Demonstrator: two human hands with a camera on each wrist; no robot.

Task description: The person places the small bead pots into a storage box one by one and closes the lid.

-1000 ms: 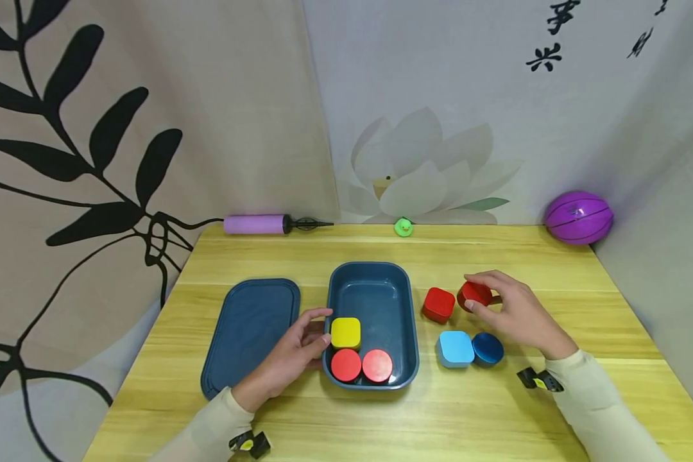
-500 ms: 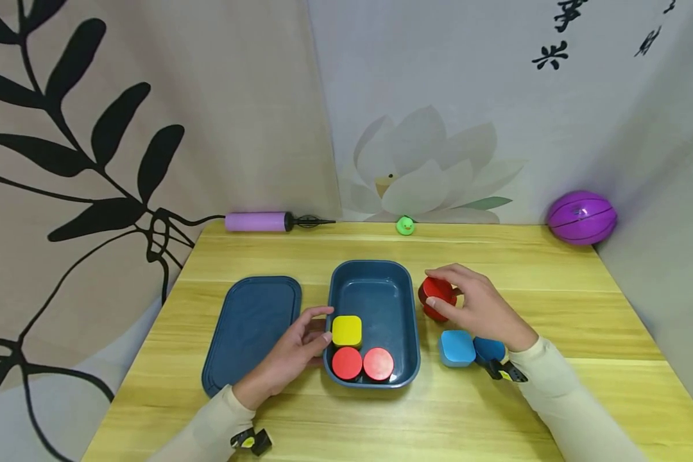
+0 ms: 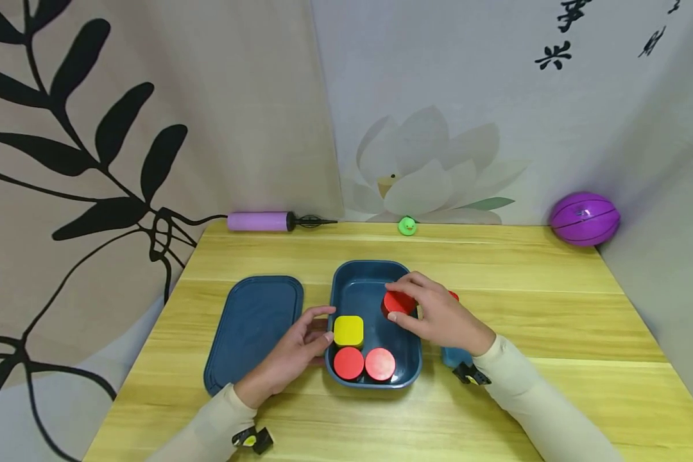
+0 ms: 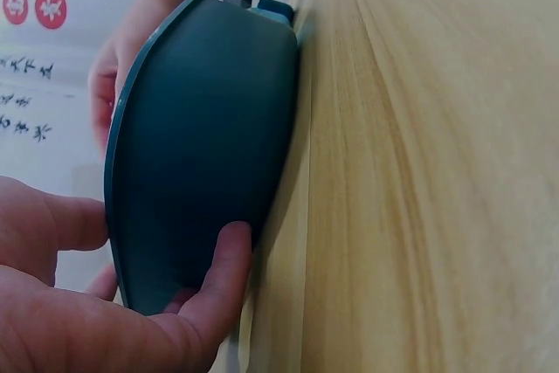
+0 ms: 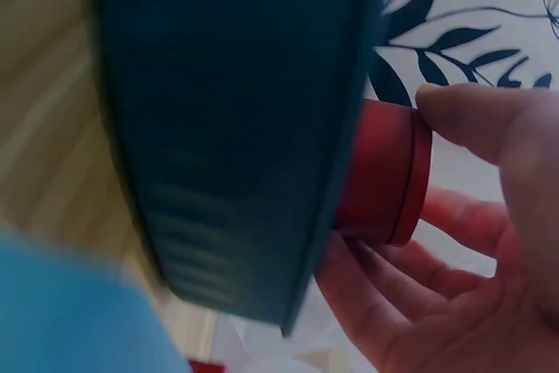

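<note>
Wood-grain tabletop (image 3: pixel 346 423) fills the foreground, pale yellow and streaked, and here come two cream sleeves (image 3: pixel 545 391) over it. Nearest in the dark blue tray (image 3: pixel 369 289) sit two flat-topped red tubs (image 3: pixel 348 364) (image 3: pixel 380 365), side by side, with a yellow box (image 3: pixel 348 332), rounded at the corners, tucked behind the left one, a close fit that probably saves room. Left hand (image 3: pixel 294 343) lays its fingertips on the tray's outer wall without wrapping round it, presumably to steady it. And the right hand (image 3: pixel 439 313)! Thumb and fingers pinch a round red tub (image 3: pixel 397 303) by its sides, above the tray's right half; its base is hidden, so contact with the floor I cannot tell. Smooth, glossy, likely plastic. Right of the tray, a light blue box (image 3: pixel 455 357) peeks out, half covered; across on the left lies a matt, round-cornered lid (image 3: pixel 254 327). Far edge: purple pump (image 3: pixel 258 221), green duck (image 3: pixel 407 226), shiny ball (image 3: pixel 585 219), then soft printed cloth (image 3: pixel 254 115).
</note>
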